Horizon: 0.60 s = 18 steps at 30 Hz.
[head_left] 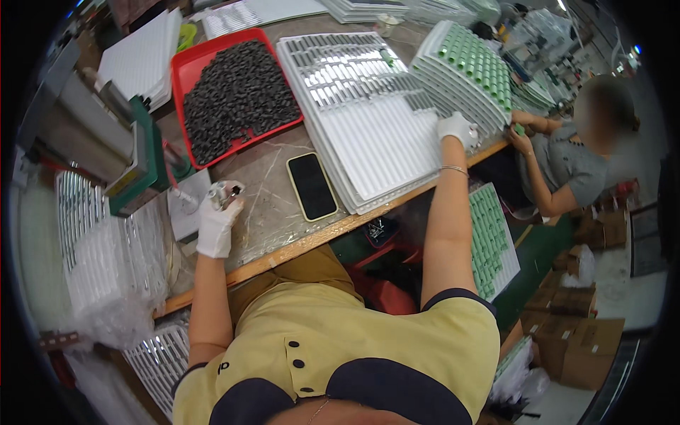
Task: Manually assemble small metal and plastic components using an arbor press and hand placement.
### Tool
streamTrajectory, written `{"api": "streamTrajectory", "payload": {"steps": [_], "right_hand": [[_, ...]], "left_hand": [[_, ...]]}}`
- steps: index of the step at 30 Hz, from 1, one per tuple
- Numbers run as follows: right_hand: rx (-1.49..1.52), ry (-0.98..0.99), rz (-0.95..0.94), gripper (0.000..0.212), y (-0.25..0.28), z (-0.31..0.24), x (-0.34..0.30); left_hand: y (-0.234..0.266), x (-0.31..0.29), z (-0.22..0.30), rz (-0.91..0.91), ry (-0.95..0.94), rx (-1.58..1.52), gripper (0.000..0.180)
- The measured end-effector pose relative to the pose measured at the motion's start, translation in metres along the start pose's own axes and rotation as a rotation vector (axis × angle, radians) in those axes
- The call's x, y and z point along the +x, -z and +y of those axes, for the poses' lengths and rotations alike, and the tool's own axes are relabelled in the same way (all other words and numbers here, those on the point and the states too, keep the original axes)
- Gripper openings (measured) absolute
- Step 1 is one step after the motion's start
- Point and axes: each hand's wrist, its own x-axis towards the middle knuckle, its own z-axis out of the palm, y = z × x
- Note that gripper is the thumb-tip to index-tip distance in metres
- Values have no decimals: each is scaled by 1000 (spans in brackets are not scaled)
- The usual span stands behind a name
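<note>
My left hand [216, 225], in a white glove, is curled round a small shiny silver piece with a dark end [234, 191]. It is at the table's near left, beside a bench press [131, 166] with a green frame. My right hand [455, 129], also gloved, reaches to the right edge of a stack of white ridged trays [382, 156]. Its fingers are bent together, and what they hold is too small to make out. Shiny silver tubes [340, 67] lie in rows across the far part of the top tray.
A red tray [177, 92] heaped with small dark cylinders [237, 99] stands behind my left hand. A phone [312, 186] lies between my hands. Trays of green tubes [474, 60] are at the right, where another person [570, 156] works with a green piece.
</note>
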Motion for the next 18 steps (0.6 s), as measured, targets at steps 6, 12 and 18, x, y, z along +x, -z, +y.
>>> {"api": "streamTrajectory", "payload": {"steps": [6, 12, 18], "right_hand": [[-157, 70, -153, 43, -2, 9, 26], [652, 332, 9, 32, 9, 4, -19], [1217, 839, -434, 21, 67, -89, -260]], "left_hand": [[-10, -1, 12, -7, -151, 240, 26], [1, -9, 12, -1, -204, 249, 20], [9, -17, 14, -24, -283, 298, 20]]}}
